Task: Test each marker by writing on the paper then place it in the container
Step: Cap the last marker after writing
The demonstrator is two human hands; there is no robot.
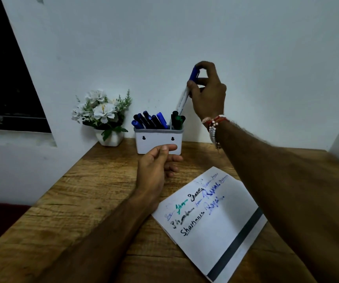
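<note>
Conceivably the marker (pixel 185 97) pinched by the right hand (pixel 207 92) could snag on caps (pixel 177 119) crowding the container (pixel 158 140) and fall outside.

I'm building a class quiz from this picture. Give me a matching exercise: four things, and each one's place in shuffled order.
1 blue-capped marker
2 paper
3 flower pot
4 left hand

A left of the container
B in the right hand, above the container
C flat on the table
D in front of the container, empty

Pairs: 1-B, 2-C, 3-A, 4-D
</note>
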